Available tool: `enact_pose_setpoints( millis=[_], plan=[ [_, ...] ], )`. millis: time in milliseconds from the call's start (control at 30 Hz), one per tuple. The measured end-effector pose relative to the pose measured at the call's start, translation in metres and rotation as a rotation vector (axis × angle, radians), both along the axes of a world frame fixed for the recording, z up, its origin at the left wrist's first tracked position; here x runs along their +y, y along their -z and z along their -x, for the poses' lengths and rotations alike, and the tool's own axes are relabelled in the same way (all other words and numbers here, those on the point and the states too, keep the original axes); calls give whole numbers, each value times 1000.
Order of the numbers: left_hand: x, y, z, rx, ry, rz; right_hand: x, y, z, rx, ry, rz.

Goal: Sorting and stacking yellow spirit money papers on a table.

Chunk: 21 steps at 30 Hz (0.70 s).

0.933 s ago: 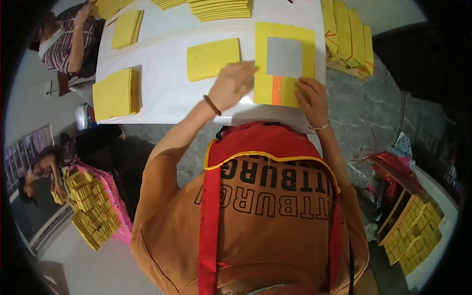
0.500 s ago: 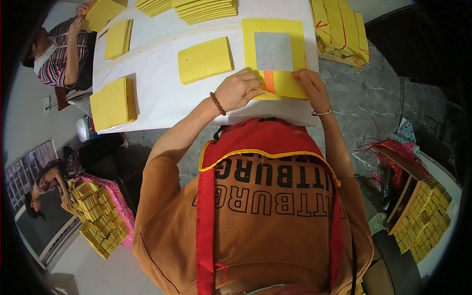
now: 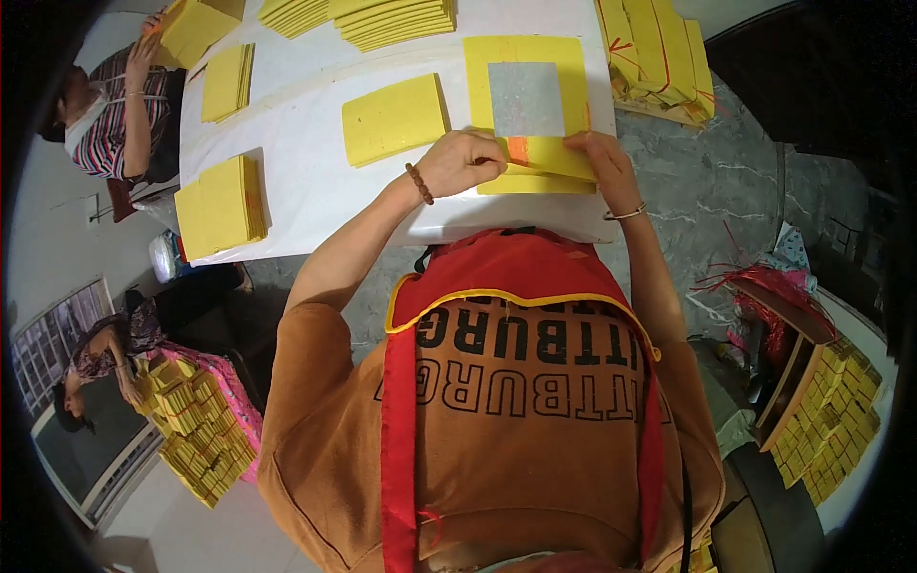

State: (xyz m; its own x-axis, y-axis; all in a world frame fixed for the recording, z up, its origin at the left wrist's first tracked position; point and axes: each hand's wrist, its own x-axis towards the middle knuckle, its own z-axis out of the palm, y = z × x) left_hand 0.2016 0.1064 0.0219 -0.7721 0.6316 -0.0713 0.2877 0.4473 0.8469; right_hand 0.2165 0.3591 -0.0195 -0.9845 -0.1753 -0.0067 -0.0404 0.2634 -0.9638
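Observation:
At the table's near right corner lies yellow paper (image 3: pixel 573 76) with a silver-grey square (image 3: pixel 527 99) on it. Its near part is bent up as a flap (image 3: pixel 554 153) across the square's lower edge, and a short orange patch (image 3: pixel 518 150) shows on the flap's left part. My left hand (image 3: pixel 465 160) is closed with its fingertips at the flap's left end. The right end of the flap is pinched in my right hand (image 3: pixel 607 170), thumb and fingers together. Under the raised flap another yellow layer (image 3: pixel 535 184) shows along the table edge.
A folded yellow paper stack (image 3: pixel 396 119) lies left of my work, with more stacks (image 3: pixel 222 205) on the white table (image 3: pixel 306 172). Bundled yellow paper (image 3: pixel 659 53) stands off the right edge. One person (image 3: pixel 124 105) handles yellow paper at far left; another (image 3: pixel 115 334) is lower left.
The near flap has risen and tilted away from the table edge, uncovering the yellow layer below. Less orange shows. Both hands stay at its ends, the left shifted slightly left.

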Motion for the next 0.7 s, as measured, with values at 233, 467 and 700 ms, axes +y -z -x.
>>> enact_pose_setpoints(
  millis=[233, 467, 700],
  plan=[
    [-2, 2, 7, -225, -7, 10, 1, -4, 0, -41, -3, 46],
    [-3, 8, 11, -300, -11, 2, 10, 4, 1, -21, -64, 43],
    [-4, 4, 13, -328, -16, -18, 11, 3, 0, -62, -86, 188]
  ],
)
